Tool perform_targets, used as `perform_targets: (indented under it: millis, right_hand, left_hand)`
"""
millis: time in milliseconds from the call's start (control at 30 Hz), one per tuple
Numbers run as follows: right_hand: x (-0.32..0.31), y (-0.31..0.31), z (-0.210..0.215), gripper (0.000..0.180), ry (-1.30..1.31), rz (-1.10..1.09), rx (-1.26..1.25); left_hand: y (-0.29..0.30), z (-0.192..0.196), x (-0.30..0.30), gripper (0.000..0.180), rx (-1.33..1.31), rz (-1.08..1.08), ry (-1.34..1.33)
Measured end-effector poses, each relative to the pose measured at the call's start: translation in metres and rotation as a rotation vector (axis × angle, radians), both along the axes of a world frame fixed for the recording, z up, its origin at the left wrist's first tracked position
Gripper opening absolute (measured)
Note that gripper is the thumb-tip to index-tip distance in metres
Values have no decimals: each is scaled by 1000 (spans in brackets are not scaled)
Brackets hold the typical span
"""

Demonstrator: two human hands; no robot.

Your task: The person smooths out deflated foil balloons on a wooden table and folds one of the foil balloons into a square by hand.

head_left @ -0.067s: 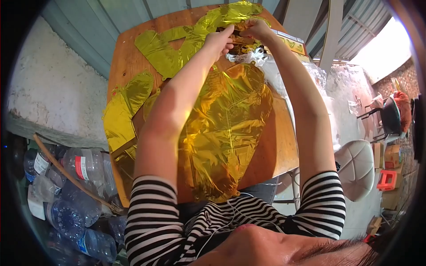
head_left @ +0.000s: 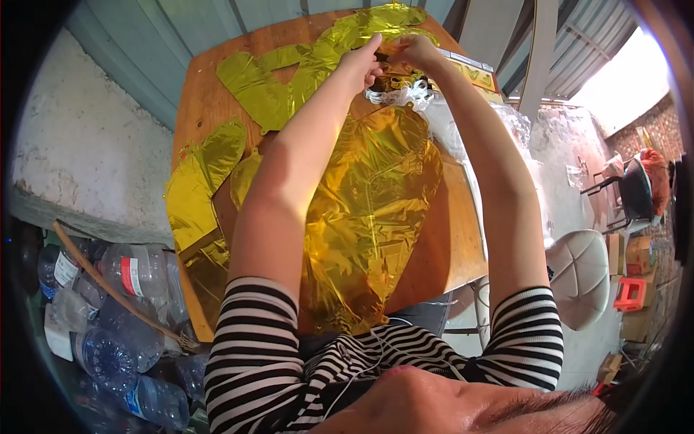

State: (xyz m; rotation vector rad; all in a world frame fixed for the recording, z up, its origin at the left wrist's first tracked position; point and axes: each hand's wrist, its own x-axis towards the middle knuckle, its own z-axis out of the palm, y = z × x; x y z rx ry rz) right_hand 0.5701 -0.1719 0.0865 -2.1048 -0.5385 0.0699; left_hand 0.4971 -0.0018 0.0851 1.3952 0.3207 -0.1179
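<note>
A large gold foil balloon (head_left: 369,210), flat and uninflated, lies on the wooden table (head_left: 441,253) between my forearms. My left hand (head_left: 361,61) and my right hand (head_left: 412,50) meet at the balloon's far end, fingers pinched together on its neck. What exactly they pinch is partly hidden by the fingers. More gold foil balloon shapes (head_left: 289,72) lie spread across the far and left side of the table, and another (head_left: 199,188) hangs over the left edge.
Clear plastic wrapping (head_left: 470,130) and a flat printed package (head_left: 473,72) lie to the right of my hands. Several plastic bottles (head_left: 108,318) and a stick (head_left: 116,289) lie on the ground at the left. A white chair (head_left: 578,275) stands at the right.
</note>
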Motion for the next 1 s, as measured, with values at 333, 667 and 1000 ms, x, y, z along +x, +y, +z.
perform_targets:
  millis: [333, 667, 1000]
  right_hand:
    - [-11, -10, 17, 32, -472, 157, -596]
    - [32, -6, 47, 35, -359, -180, -213]
    - [95, -120, 171, 62, -811, -1036, 25]
  left_hand:
    - [-9, -28, 37, 17, -200, 165, -31]
    - [29, -76, 38, 55, 1243, -270, -516]
    - [6, -66, 24, 60, 1449, -420, -337]
